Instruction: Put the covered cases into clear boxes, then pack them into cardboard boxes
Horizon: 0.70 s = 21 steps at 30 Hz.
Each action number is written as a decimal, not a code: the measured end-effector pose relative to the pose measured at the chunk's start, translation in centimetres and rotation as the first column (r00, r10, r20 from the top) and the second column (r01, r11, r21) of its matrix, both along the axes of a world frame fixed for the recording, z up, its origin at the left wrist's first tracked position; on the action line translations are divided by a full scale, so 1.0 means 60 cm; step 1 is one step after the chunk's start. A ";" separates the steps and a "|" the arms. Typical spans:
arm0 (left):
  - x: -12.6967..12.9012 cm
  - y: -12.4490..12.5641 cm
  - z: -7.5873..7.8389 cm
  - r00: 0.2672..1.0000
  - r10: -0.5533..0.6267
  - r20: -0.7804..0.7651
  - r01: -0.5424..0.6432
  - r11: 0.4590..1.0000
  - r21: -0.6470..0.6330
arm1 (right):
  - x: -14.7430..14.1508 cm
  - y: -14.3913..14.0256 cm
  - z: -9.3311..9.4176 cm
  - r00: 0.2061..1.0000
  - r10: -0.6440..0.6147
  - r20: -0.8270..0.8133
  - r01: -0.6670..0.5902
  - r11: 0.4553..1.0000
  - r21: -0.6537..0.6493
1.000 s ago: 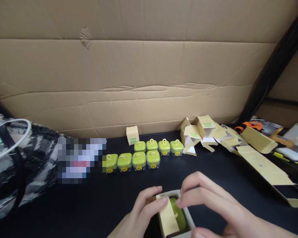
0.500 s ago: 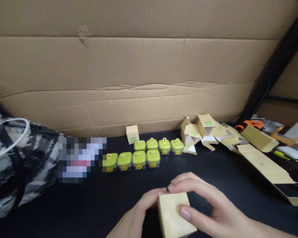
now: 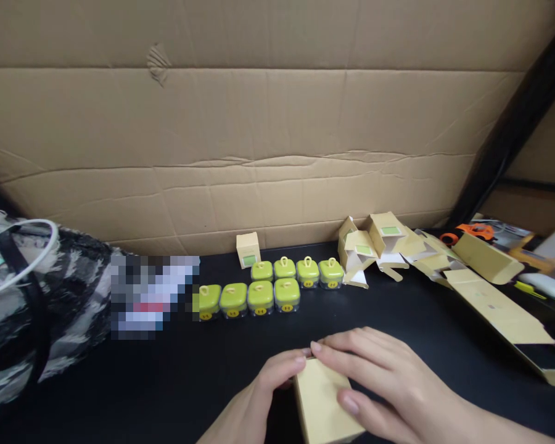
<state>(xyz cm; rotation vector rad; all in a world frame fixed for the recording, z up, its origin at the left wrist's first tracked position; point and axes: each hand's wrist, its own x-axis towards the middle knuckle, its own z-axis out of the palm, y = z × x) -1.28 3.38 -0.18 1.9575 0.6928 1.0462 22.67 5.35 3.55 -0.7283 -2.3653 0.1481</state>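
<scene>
A small tan cardboard box (image 3: 321,404) rests at the near edge of the black table (image 3: 176,382), its top flap down. My left hand (image 3: 254,401) grips its left side with fingers at the far top edge. My right hand (image 3: 388,388) lies over its right side, thumb pressing on the lid. Beyond, several small green-lidded clear cases (image 3: 268,287) stand in two rows. A closed tan box (image 3: 248,250) stands behind them.
Opened and flattened tan cartons (image 3: 383,243) and a long carton (image 3: 499,305) lie at the right. Orange scissors (image 3: 472,232) and papers sit far right. A black and white bag (image 3: 32,302) with a white cable fills the left. A cardboard wall (image 3: 259,123) backs the table.
The box was open with a green case showing inside; the flap has been folded down and the box is closed. My right hand has flattened lower over the lid.
</scene>
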 end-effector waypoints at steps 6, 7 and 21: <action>-0.002 0.003 -0.003 0.997 0.042 -0.069 -0.044 0.999 -0.026 | 0.008 -0.004 0.004 0.965 0.019 0.263 -0.034 0.998 0.055; -0.002 0.004 -0.004 0.996 0.054 -0.065 -0.058 0.997 -0.050 | 0.007 -0.007 0.006 0.968 0.016 0.250 -0.016 1.000 -0.004; 0.002 0.012 -0.017 0.987 0.125 0.097 -0.103 0.972 -0.211 | -0.037 0.221 0.102 0.963 -0.170 -0.209 0.128 0.971 -0.202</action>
